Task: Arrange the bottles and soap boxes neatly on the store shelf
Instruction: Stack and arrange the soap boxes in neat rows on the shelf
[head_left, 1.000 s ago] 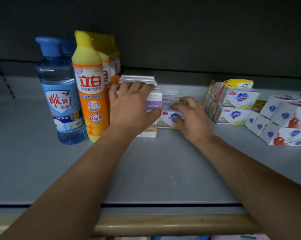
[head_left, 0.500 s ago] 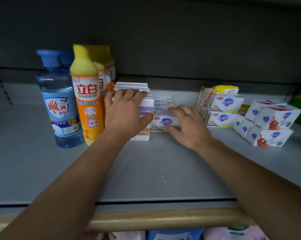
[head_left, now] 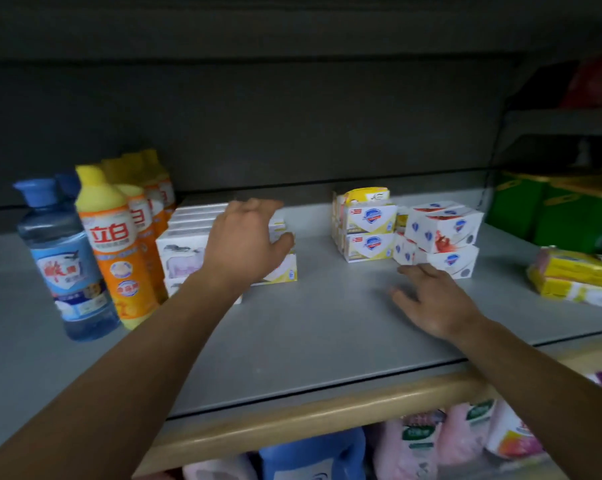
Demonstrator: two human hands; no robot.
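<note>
Blue bottles [head_left: 64,271] and a row of orange bottles with yellow caps [head_left: 116,251] stand at the shelf's left. Next to them is a stack of white and purple soap boxes [head_left: 182,258], with a yellow-white soap box [head_left: 284,271] at its right side. My left hand [head_left: 244,244] rests against these boxes, fingers loosely spread, thumb on the right box. Further right stand yellow-white soap boxes [head_left: 370,232] and tilted white-red soap boxes [head_left: 445,230]. My right hand [head_left: 431,299] hovers open just in front of the white-red boxes, holding nothing.
The grey shelf [head_left: 310,334] has a wooden front edge. Yellow packs [head_left: 576,275] lie at the far right, with green boxes [head_left: 552,209] behind them. Pink bags [head_left: 417,441] and a blue bottle [head_left: 313,459] sit on the shelf below.
My right hand has left the yellow-white box beside my left hand and moved right, towards the white-red boxes. My left hand stays at the stack. The view has turned right.
</note>
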